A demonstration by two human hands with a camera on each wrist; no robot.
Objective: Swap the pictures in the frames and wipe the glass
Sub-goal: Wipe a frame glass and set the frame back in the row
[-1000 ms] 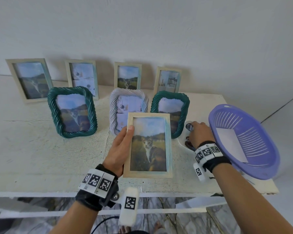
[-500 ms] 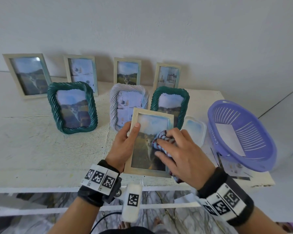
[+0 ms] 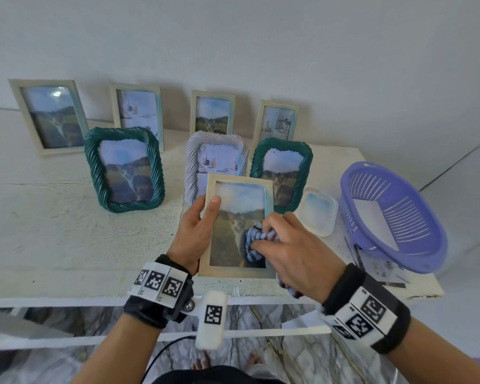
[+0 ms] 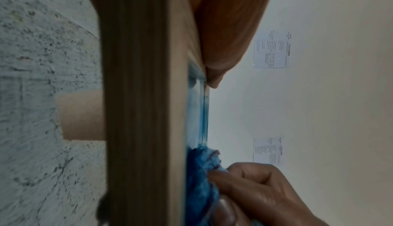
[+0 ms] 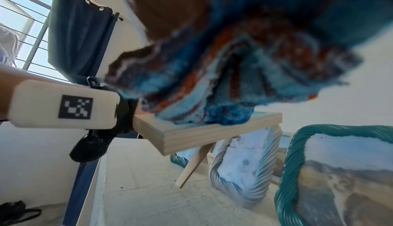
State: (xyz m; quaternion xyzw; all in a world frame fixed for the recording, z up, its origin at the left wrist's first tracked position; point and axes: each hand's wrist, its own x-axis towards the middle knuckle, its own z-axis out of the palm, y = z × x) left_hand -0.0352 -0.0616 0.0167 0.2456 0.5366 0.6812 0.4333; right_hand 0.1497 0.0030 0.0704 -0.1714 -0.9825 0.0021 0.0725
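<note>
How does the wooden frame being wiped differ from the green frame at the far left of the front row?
The wooden frame has flat, pale, straight borders; the green frame has a thick twisted rope-like border with rounded corners. The wooden frame is held off the table by the left hand while the right hand presses a cloth on its glass; the green frame stands untouched. Both show a cat outdoors.

Left hand [image 3: 196,236] grips wooden frame [image 3: 237,268]; right hand [image 3: 294,253] presses cloth [image 3: 257,236] on glass.
</note>
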